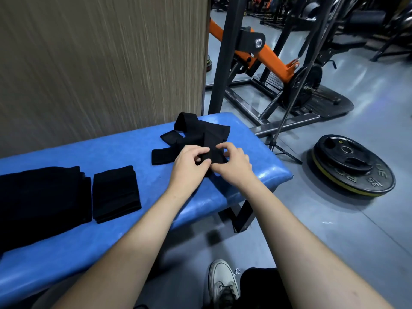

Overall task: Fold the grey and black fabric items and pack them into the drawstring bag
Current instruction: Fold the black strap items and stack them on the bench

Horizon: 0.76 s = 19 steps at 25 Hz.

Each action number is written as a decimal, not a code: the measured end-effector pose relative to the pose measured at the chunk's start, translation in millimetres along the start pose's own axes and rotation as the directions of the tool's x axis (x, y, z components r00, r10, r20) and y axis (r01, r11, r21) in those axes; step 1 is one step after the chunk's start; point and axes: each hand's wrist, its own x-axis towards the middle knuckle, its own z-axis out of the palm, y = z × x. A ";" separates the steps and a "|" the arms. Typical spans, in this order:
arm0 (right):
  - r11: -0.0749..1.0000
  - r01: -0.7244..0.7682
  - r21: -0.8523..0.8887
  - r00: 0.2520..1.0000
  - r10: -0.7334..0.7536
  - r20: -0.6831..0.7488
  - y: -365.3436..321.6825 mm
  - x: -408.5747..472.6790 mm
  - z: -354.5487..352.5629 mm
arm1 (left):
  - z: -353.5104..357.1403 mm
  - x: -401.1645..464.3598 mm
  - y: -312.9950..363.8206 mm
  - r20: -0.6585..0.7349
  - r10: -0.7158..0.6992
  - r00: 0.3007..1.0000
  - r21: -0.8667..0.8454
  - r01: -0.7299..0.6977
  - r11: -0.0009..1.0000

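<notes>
Your left hand (189,166) and right hand (234,165) both pinch the loose black fabric strap (200,134) near the padded blue surface's (124,150) right edge. A folded black cloth stack (116,192) lies well apart, leftward. The black weight plate (354,166) on the floor reads "35".

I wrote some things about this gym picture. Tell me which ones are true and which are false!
1. Both hands are holding black cloth. True: the left hand and the right hand pinch the black fabric strips.
2. The bench is red. False: the bench is blue.
3. A folded black cloth lies on the bench, left of the hands. True: the folded black stack sits there, untouched.
4. The weight plates are on the bench. False: the weight plates lie on the floor, right of the bench.
5. The person wears a white shoe. True: a white shoe shows at the bottom.
</notes>
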 end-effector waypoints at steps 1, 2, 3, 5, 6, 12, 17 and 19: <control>0.996 0.006 0.089 1.000 -0.007 0.010 -0.9 -2.1 -2.1 | -0.6 -1.4 2.6 -0.019 0.000 1.000 -0.058 -0.001 0.998; 0.979 0.011 0.204 1.000 -0.014 0.016 -3.0 -4.5 -4.5 | -1.7 -3.4 4.9 -0.034 0.004 0.999 -0.105 -0.007 0.994; 0.951 0.006 0.310 1.000 -0.012 0.019 -6.3 -7.0 -7.6 | -3.4 -5.4 7.3 -0.048 0.010 0.999 -0.145 -0.017 0.989; 0.889 -0.034 0.457 0.999 0.026 0.025 -12.7 -11.1 -13.7 | -8.8 -9.8 11.3 -0.068 0.017 0.998 -0.222 -0.032 0.975; 0.852 -0.057 0.521 0.998 0.048 0.031 -13.3 -11.7 -15.3 | -12.5 -12.1 12.9 -0.075 0.009 0.997 -0.262 -0.028 0.965; 0.672 -0.016 0.740 0.997 -0.045 0.063 -19.0 -15.8 -14.9 | -42.0 -22.3 18.3 -0.044 -0.121 0.992 -0.440 0.090 0.893; 0.660 -0.005 0.751 0.989 -0.105 0.099 -36.2 -29.1 -16.9 | -73.6 -37.3 21.5 -0.048 -0.149 0.988 -0.443 0.112 0.890; 0.698 -0.033 0.715 0.976 -0.132 0.175 -42.2 -37.8 -17.3 | -88.4 -42.8 20.5 -0.060 -0.155 0.986 -0.424 0.115 0.898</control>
